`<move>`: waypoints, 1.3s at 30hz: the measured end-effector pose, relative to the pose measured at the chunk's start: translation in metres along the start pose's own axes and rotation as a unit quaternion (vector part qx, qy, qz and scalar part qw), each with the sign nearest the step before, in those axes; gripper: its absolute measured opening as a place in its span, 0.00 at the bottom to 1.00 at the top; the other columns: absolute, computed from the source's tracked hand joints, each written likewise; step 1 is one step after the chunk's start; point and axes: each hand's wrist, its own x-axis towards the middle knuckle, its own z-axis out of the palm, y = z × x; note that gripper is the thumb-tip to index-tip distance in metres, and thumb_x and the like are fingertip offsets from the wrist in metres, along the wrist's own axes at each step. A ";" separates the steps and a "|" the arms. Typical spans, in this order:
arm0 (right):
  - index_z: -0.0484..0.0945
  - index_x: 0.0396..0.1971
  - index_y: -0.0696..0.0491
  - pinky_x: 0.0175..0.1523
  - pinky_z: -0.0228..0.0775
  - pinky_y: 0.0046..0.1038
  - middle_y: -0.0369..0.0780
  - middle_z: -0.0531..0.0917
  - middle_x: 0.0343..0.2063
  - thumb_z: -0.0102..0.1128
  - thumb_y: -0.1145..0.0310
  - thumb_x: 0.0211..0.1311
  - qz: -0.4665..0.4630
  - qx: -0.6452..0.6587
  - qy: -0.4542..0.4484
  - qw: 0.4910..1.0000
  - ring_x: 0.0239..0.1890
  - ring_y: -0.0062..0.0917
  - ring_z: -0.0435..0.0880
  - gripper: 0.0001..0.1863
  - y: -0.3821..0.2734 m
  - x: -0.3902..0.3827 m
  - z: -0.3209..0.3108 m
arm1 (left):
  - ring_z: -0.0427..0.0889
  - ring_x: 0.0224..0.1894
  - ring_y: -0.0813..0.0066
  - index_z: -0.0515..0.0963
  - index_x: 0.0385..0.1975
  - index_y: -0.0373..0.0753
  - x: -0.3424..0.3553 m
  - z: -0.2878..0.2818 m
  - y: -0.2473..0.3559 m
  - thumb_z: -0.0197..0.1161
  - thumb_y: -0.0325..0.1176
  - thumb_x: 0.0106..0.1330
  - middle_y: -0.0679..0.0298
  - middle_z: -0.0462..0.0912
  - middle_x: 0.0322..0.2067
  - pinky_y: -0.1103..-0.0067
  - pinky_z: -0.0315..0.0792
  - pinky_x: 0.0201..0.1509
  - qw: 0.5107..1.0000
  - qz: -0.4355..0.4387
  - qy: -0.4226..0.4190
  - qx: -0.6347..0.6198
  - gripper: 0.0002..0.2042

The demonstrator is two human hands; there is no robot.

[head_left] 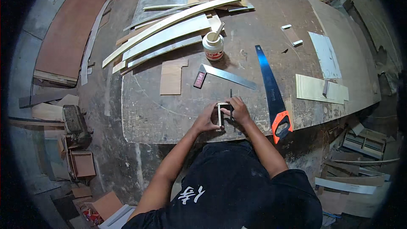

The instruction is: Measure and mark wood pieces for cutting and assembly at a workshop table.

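Note:
At the near edge of the table, my left hand (206, 119) grips a small U-shaped wooden piece (220, 115) with pale edges, its thumb and fingers closed on the left side. My right hand (240, 111) is closed at the piece's right side, with a thin dark pencil-like stick (231, 92) standing up between its fingers. The fingers partly hide both the piece and the stick's lower end. Just beyond my hands lies a try square (229, 76) with a steel blade. To the right rests a handsaw (271, 85) with an orange and black handle.
A white jar (213, 51) with a stick in it stands beside a pile of pale wooden strips (167, 36). A notched plywood piece (171, 78) lies left of the square. Thin boards (316, 89) and a small block assembly (292, 36) are at the right. Scrap wood covers the floor around.

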 end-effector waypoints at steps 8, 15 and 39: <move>0.74 0.35 0.56 0.43 0.68 0.39 0.46 0.75 0.31 0.69 0.61 0.46 -0.011 -0.028 -0.010 1.000 0.38 0.43 0.73 0.20 -0.004 0.002 -0.005 | 0.67 0.59 0.52 0.51 0.66 0.40 -0.004 -0.002 0.000 0.80 0.40 0.35 0.51 0.64 0.59 0.65 0.64 0.61 0.997 -0.009 -0.007 0.075 0.55; 0.74 0.35 0.56 0.43 0.68 0.39 0.46 0.75 0.31 0.69 0.61 0.46 -0.007 -0.004 0.000 1.000 0.38 0.43 0.73 0.20 -0.005 0.002 -0.002 | 0.67 0.59 0.53 0.53 0.65 0.39 -0.005 0.002 -0.012 0.80 0.40 0.34 0.51 0.66 0.57 0.66 0.63 0.62 0.999 -0.014 -0.003 0.044 0.54; 0.73 0.28 0.57 0.44 0.75 0.25 0.36 0.77 0.30 0.58 0.83 0.52 0.286 0.584 0.132 0.748 0.35 0.22 0.80 0.06 -0.032 -0.048 0.015 | 0.70 0.56 0.56 0.56 0.63 0.36 -0.005 0.005 -0.014 0.79 0.34 0.32 0.52 0.67 0.54 0.69 0.65 0.60 0.999 -0.014 0.011 0.041 0.52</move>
